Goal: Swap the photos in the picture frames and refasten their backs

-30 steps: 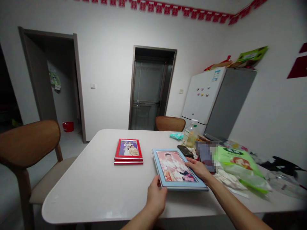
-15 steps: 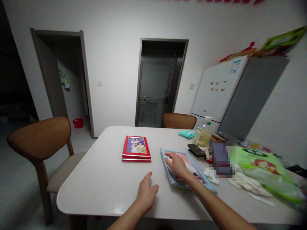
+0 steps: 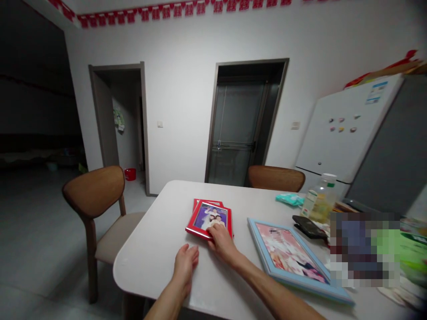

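On the table, a red picture frame point(image 3: 198, 218) with a photo of people against purple lies turned askew over a second red frame point(image 3: 218, 203), whose far edge shows. My right hand point(image 3: 222, 240) has its fingers over the near edge of the upper frame and grips it there; the fingers' undersides are hidden. Just left of it, my left hand point(image 3: 185, 262) hovers near the tabletop with loosely bent fingers and holds nothing. A larger light blue picture frame point(image 3: 260, 249) with a pinkish photo lies flat to the right.
Behind the blue frame are a dark phone-like object point(image 3: 310, 226), a clear bottle point(image 3: 320, 200) of yellowish liquid and a turquoise packet point(image 3: 288, 199). A blurred-out patch and a green package point(image 3: 415, 249) sit at the right. Wooden chairs point(image 3: 95, 191) stand at the left and far sides.
My right hand has moved left from the blue frame to the upper red frame, which is now turned off the lower one. My left hand's fingers are closer together. The view has swung left.
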`<state>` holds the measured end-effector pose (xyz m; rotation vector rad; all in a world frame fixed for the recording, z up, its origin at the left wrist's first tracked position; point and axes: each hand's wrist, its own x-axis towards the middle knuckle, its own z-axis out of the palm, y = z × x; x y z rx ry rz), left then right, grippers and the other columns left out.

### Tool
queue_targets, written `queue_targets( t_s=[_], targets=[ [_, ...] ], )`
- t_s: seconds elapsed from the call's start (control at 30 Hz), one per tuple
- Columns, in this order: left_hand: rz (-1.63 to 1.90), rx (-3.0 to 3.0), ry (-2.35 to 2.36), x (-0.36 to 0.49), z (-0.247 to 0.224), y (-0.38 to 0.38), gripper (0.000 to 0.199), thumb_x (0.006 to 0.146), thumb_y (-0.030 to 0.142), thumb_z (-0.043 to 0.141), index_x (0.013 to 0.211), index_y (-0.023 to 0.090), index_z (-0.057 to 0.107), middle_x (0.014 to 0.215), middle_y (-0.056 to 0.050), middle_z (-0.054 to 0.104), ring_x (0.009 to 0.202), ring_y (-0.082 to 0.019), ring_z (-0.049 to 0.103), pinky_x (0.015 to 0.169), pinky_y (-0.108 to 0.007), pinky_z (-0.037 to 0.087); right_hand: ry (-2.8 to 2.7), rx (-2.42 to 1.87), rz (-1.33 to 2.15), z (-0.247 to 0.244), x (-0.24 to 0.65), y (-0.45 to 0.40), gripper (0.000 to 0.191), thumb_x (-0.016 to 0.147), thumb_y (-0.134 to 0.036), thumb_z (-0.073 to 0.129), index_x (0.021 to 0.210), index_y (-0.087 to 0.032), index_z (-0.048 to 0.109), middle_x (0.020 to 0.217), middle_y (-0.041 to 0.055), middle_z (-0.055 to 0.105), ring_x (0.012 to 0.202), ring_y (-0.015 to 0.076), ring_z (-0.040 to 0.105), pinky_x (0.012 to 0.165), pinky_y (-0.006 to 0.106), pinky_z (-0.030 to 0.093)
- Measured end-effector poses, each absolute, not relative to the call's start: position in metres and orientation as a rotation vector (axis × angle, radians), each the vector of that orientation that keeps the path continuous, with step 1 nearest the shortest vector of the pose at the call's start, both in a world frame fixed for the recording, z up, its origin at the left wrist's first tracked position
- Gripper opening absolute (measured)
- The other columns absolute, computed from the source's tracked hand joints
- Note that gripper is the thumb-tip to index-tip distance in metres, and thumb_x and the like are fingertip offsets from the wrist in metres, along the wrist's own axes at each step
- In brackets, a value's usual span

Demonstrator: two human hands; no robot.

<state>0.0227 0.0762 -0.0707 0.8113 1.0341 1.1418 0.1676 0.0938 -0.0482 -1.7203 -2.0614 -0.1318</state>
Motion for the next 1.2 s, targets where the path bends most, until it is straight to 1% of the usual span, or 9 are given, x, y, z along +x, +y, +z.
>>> queue_targets(
  t_s=[0.17, 0.27, 0.43, 0.57, 0.67, 0.77, 0.87, 1.0, 1.2],
  targets=[
    [1.235, 0.783, 0.759, 0.026, -0.059, 0.058, 0.046, 0.066, 0.032, 0.062, 0.106, 0.018, 0.046, 0.102, -0.009, 0.059, 0.093, -0.019, 0.056, 0.076, -0.027, 0.044, -1.989, -1.519, 0.027, -0.045, 0.148, 0.05, 0.026, 0.064, -0.015, 0.053, 0.09, -0.016, 0.053, 0.089, 0.0074, 0.052, 0.086, 0.0193, 0.044, 0.077, 0.032, 0.036],
    [1.351, 0.798, 0.623, 0.028, -0.052, 0.045, 0.043, 0.061, 0.03, 0.067, 0.099, 0.016, 0.052, 0.095, -0.009, 0.063, 0.09, -0.022, 0.057, 0.079, -0.031, 0.043, -1.928, -1.437, 0.127, -0.042, 0.136, 0.031, 0.026, 0.064, -0.014, 0.053, 0.089, -0.017, 0.053, 0.088, 0.0071, 0.053, 0.085, 0.0196, 0.045, 0.078, 0.034, 0.037],
    [1.487, 0.915, 0.745, 0.02, -0.035, 0.027, 0.031, 0.066, 0.031, 0.06, 0.091, 0.013, 0.055, 0.086, -0.008, 0.065, 0.08, -0.022, 0.06, 0.075, -0.032, 0.045, -1.776, -1.261, 0.349, -0.032, 0.12, 0.011, 0.03, 0.065, -0.018, 0.055, 0.095, -0.02, 0.054, 0.094, 0.0063, 0.054, 0.09, 0.0196, 0.047, 0.082, 0.036, 0.037],
    [1.488, 1.371, 0.822, 0.009, -0.025, 0.006, 0.028, 0.074, 0.025, 0.051, 0.101, 0.016, 0.053, 0.098, -0.008, 0.062, 0.092, -0.021, 0.056, 0.082, -0.031, 0.042, -1.262, -1.12, 0.709, -0.007, 0.124, -0.001, 0.042, 0.071, -0.035, 0.05, 0.111, -0.023, 0.045, 0.114, 0.0069, 0.049, 0.097, 0.0188, 0.049, 0.081, 0.034, 0.041],
    [1.415, 1.927, 0.748, 0.003, -0.03, -0.009, 0.034, 0.078, 0.015, 0.043, 0.112, 0.019, 0.046, 0.113, -0.009, 0.053, 0.105, -0.02, 0.048, 0.088, -0.033, 0.039, -0.848, -0.979, 0.93, 0.012, 0.142, -0.009, 0.05, 0.074, -0.043, 0.045, 0.119, -0.025, 0.035, 0.112, 0.0058, 0.052, 0.096, 0.0184, 0.052, 0.073, 0.032, 0.045],
    [1.358, 2.397, 0.566, 0.003, -0.04, -0.018, 0.044, 0.076, 0.009, 0.04, 0.119, 0.019, 0.038, 0.118, -0.011, 0.049, 0.109, -0.021, 0.044, 0.089, -0.034, 0.04, -0.656, -0.979, 1.076, 0.014, 0.163, -0.014, 0.057, 0.069, -0.039, 0.053, 0.12, -0.025, 0.033, 0.1, 0.005, 0.06, 0.088, 0.0183, 0.057, 0.066, 0.029, 0.048],
    [1.2, 2.644, 0.519, 0.01, -0.052, -0.023, 0.042, 0.077, 0.011, 0.04, 0.118, 0.018, 0.039, 0.112, -0.013, 0.053, 0.105, -0.021, 0.048, 0.084, -0.031, 0.044, -0.705, -1.054, 1.2, -0.005, 0.178, -0.015, 0.057, 0.064, -0.027, 0.059, 0.117, -0.023, 0.037, 0.089, 0.0037, 0.065, 0.082, 0.0184, 0.06, 0.065, 0.028, 0.048],
    [1.017, 2.751, 0.656, 0.016, -0.067, -0.026, 0.031, 0.076, 0.016, 0.045, 0.107, 0.02, 0.05, 0.103, -0.012, 0.059, 0.099, -0.023, 0.052, 0.084, -0.035, 0.044, -0.87, -1.209, 1.229, -0.041, 0.186, -0.009, 0.055, 0.062, -0.024, 0.057, 0.114, -0.016, 0.042, 0.081, 0.0053, 0.067, 0.074, 0.0192, 0.062, 0.065, 0.029, 0.048],
    [0.737, 2.669, 0.86, -0.01, -0.07, -0.023, 0.047, 0.065, 0.017, 0.058, 0.111, 0.021, 0.047, 0.113, -0.011, 0.054, 0.105, -0.027, 0.048, 0.091, -0.044, 0.036, -1.235, -1.642, 0.831, -0.063, 0.198, 0.007, 0.049, 0.062, -0.025, 0.048, 0.109, -0.012, 0.047, 0.076, 0.0053, 0.067, 0.065, 0.0186, 0.062, 0.057, 0.027, 0.046]
  ],
)
